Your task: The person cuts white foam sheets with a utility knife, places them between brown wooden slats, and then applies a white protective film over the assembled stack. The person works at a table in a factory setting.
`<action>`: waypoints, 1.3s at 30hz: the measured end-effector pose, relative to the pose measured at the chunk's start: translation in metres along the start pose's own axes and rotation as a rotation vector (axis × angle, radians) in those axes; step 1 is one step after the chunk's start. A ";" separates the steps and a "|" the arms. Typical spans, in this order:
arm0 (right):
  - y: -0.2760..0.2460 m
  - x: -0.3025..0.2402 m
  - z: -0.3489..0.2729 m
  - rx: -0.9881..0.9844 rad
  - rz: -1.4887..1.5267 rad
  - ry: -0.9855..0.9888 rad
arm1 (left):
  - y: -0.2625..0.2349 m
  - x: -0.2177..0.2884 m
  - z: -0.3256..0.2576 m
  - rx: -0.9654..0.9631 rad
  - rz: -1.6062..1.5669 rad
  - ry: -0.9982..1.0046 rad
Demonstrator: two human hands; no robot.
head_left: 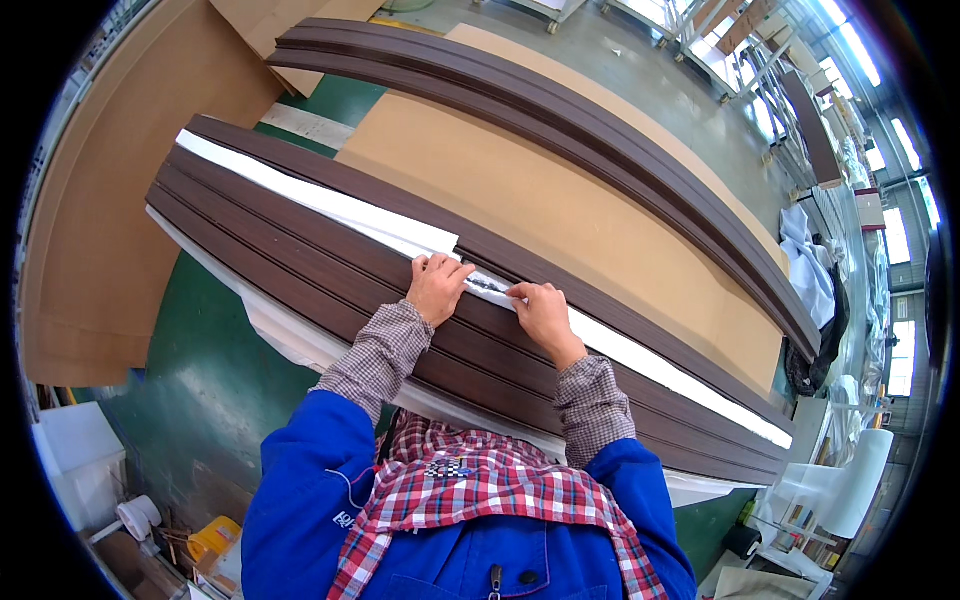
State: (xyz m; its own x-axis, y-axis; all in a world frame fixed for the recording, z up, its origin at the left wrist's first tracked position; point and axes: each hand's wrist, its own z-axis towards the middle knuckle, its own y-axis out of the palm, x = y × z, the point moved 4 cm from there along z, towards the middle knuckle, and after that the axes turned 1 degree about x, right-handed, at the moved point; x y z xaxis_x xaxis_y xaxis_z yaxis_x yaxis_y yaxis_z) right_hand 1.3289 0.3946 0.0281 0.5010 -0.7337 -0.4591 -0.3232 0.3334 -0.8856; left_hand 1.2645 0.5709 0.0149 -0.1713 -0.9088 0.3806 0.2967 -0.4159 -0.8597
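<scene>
A long dark brown wood-grain panel with lengthwise grooves lies across in front of me. Along its far side runs a white foam-like strip, and a second white strip covers the left stretch. Where the two meet, a short crumpled white and dark patch shows. My left hand is bent over the panel at the left strip's end, fingers closed at the patch; what they hold is hidden. Just right of the patch, my right hand pinches the near end of the right strip.
Beyond the panel lies a brown cardboard sheet carrying another dark brown profile. Large cardboard boards stand at the left. A yellow container sits at lower left, a white roll at right. Green floor shows beside the panel.
</scene>
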 end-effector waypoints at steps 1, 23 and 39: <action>0.004 0.001 0.001 -0.008 -0.007 0.008 | 0.003 -0.001 0.000 -0.004 0.007 0.013; 0.014 -0.007 0.006 0.031 -0.181 0.007 | 0.020 -0.001 0.023 -0.036 0.122 -0.009; -0.004 0.014 -0.002 0.343 0.025 0.030 | 0.004 -0.002 0.020 0.099 -0.388 -0.162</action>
State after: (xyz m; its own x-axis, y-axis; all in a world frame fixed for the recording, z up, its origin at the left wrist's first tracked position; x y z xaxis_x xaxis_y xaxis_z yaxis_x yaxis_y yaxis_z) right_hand 1.3353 0.3816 0.0259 0.4712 -0.7378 -0.4834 -0.0439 0.5278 -0.8483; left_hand 1.2851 0.5703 0.0172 -0.1404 -0.6745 0.7248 0.3291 -0.7222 -0.6083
